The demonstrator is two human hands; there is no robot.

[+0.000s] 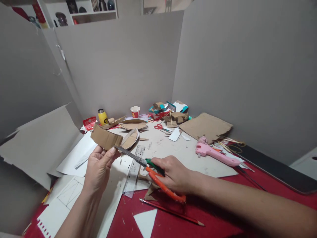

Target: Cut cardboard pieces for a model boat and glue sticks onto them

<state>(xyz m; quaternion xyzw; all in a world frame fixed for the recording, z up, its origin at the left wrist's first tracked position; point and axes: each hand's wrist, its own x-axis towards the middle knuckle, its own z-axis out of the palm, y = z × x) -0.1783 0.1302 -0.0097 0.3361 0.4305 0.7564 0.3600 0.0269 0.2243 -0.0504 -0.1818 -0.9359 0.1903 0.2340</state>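
The left hand (99,167) pinches a cardboard strip (106,138) just left of the ruler (133,170); the right hand (174,175) grips scissors (148,165) above it, blades (nearly closed) at the strip's edge. A loose pinch could skew the cut.

**Table layout from my head view**

I see the ruler (133,172) lying between my hands, the pencil (170,211) nearest me. The glue gun (215,153) lies right, a cardboard sheet (205,127) behind it. The cup (135,112) and bottle (102,116) stand at the back wall.
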